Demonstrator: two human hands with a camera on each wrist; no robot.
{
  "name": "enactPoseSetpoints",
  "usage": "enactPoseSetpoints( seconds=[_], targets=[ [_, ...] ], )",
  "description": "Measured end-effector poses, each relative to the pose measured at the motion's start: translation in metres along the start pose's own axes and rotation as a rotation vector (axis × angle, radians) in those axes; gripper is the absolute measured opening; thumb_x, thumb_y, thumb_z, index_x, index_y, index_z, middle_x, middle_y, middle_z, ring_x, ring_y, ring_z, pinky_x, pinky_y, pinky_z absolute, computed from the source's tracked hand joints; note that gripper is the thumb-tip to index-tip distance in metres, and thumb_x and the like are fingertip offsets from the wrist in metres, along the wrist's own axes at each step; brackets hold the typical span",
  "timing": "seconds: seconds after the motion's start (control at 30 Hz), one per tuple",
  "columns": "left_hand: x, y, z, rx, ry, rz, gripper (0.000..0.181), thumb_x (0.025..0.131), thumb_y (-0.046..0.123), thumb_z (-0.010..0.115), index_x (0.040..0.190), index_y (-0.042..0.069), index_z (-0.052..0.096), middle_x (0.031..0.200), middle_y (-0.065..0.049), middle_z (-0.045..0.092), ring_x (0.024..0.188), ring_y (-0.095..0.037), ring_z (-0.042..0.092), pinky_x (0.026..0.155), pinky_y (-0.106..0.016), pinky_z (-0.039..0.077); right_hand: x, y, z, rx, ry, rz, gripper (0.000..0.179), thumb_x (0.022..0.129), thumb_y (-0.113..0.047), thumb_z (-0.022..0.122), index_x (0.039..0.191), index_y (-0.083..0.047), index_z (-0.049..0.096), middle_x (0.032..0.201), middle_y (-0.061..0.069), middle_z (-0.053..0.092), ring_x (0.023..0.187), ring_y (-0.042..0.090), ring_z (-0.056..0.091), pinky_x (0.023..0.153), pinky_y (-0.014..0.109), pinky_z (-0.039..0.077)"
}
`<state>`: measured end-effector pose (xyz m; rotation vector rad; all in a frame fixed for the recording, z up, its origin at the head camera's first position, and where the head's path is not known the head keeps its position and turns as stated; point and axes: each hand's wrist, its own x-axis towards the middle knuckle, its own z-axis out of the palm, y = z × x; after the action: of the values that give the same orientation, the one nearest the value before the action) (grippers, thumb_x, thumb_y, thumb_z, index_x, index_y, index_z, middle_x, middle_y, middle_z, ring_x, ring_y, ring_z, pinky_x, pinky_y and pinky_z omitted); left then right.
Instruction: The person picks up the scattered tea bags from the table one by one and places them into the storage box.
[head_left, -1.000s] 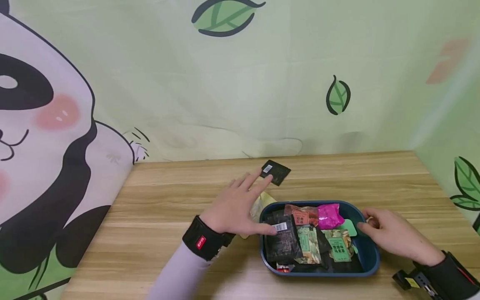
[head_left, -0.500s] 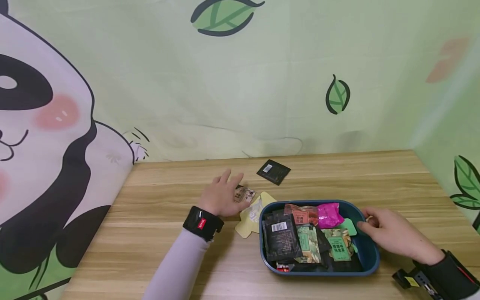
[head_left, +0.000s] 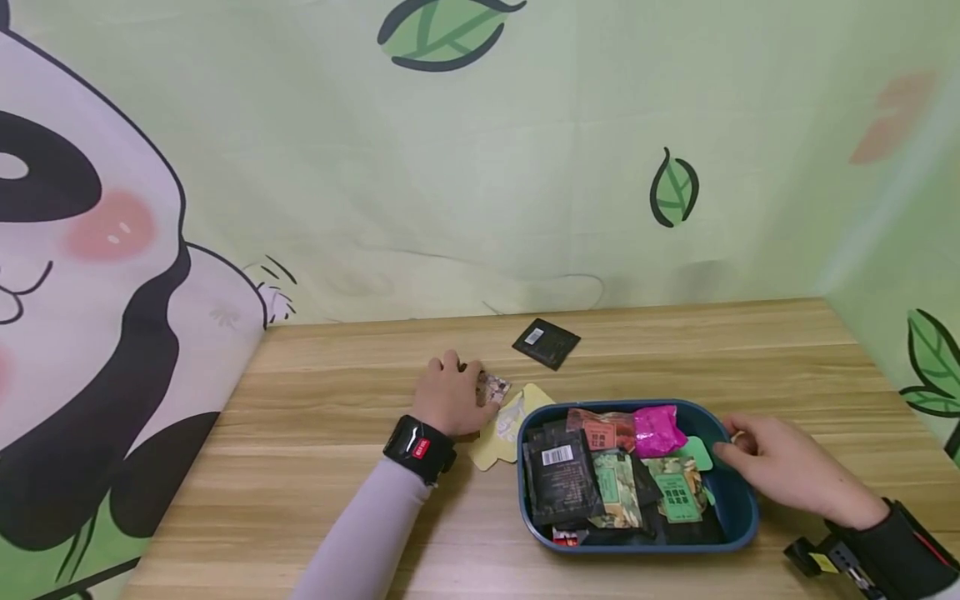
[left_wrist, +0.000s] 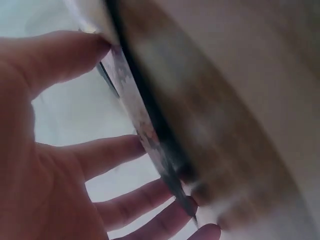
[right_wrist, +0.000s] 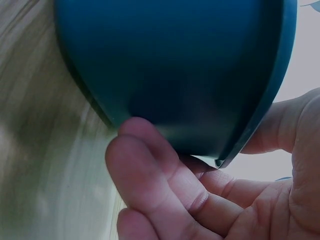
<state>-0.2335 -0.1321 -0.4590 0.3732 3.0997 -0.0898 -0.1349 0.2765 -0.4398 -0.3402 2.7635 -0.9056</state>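
Observation:
My left hand (head_left: 450, 397) is over a small patterned sachet (head_left: 496, 387) on the wooden table, left of the bin. In the left wrist view, the thumb touches one end of that sachet (left_wrist: 136, 105) and curled fingertips meet its other edge. My right hand (head_left: 780, 467) holds the right end of a dark blue plastic bin (head_left: 741, 508), with the thumb over its rim and the fingers outside. Inside the bin lie black sachets (head_left: 564, 483), green-labelled sachets (head_left: 678, 498), a red-labelled sachet (head_left: 602, 432) and a bright pink packet (head_left: 657, 431).
A yellow star-like flat piece (head_left: 498, 439) lies against the bin's left end, partly under my left thumb. Farther back is a black sachet (head_left: 546, 342) with a white barcode. Behind the wooden table (head_left: 315, 417) hangs a green printed backdrop (head_left: 480, 183).
My left hand has moved left from above the bin and come down on the patterned sachet, its fingers curling. My right hand and the bin have stayed in place.

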Motion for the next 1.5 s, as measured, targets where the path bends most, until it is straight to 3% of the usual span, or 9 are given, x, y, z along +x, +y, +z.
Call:
enactPoseSetpoints(
  seconds=[0.43, 0.67, 0.93, 1.23, 1.4, 1.5],
  targets=[
    [0.002, 0.004, 0.001, -0.018, 0.007, -0.052, 0.071, 0.073, 0.059, 0.066, 0.127, 0.012, 0.067, 0.111, -0.014, 0.054, 0.093, -0.029, 0.051, 0.068, -0.041, 0.046, 0.000, 0.000, 0.001, -0.008, 0.008, -0.002, 0.034, 0.097, -0.030, 0.058, 0.114, -0.002, 0.065, 0.067, -0.005, 0.051, 0.053, 0.010, 0.041, 0.050, 0.026, 0.032],
    [0.002, 0.006, -0.001, -0.006, 0.061, -0.040, 0.066, 0.063, 0.043, 0.073, 0.121, 0.011, 0.068, 0.105, -0.013, 0.059, 0.083, -0.028, 0.055, 0.062, -0.039, 0.047, 0.000, 0.000, 0.001, -0.008, 0.002, 0.002, 0.037, 0.097, -0.031, 0.058, 0.117, 0.000, 0.064, 0.067, -0.004, 0.050, 0.053, 0.010, 0.040, 0.050, 0.026, 0.032],
    [0.004, 0.002, 0.000, -0.002, 0.090, -0.030, 0.059, 0.065, 0.028, 0.075, 0.121, 0.012, 0.064, 0.094, -0.011, 0.063, 0.071, -0.026, 0.058, 0.051, -0.037, 0.045, -0.001, 0.000, 0.001, -0.010, 0.001, 0.007, 0.034, 0.097, -0.031, 0.058, 0.114, -0.002, 0.064, 0.066, -0.004, 0.048, 0.052, 0.011, 0.040, 0.049, 0.026, 0.032],
    [0.003, -0.002, -0.011, -0.118, 0.134, 0.036, 0.034, 0.068, 0.016, 0.071, 0.100, 0.014, 0.061, 0.071, 0.000, 0.055, 0.058, -0.017, 0.051, 0.046, -0.032, 0.040, 0.000, -0.001, 0.001, -0.011, 0.005, 0.011, 0.034, 0.097, -0.030, 0.058, 0.114, -0.002, 0.064, 0.067, -0.004, 0.049, 0.053, 0.011, 0.041, 0.049, 0.026, 0.032],
    [-0.006, 0.008, -0.029, -0.238, 0.207, 0.127, 0.025, 0.074, 0.019, 0.070, 0.097, 0.018, 0.059, 0.071, 0.005, 0.055, 0.058, -0.014, 0.050, 0.047, -0.029, 0.039, 0.000, -0.002, 0.001, -0.015, 0.007, 0.014, 0.035, 0.097, -0.030, 0.058, 0.115, -0.001, 0.064, 0.068, -0.004, 0.051, 0.053, 0.011, 0.042, 0.049, 0.026, 0.033],
    [-0.014, 0.019, -0.043, -0.286, 0.252, 0.214, 0.023, 0.078, 0.018, 0.069, 0.100, 0.017, 0.060, 0.073, 0.005, 0.056, 0.058, -0.011, 0.049, 0.048, -0.027, 0.039, 0.000, -0.001, 0.001, -0.015, 0.005, 0.013, 0.033, 0.097, -0.029, 0.058, 0.113, -0.001, 0.064, 0.067, -0.004, 0.051, 0.053, 0.011, 0.042, 0.048, 0.026, 0.033]
  ],
)
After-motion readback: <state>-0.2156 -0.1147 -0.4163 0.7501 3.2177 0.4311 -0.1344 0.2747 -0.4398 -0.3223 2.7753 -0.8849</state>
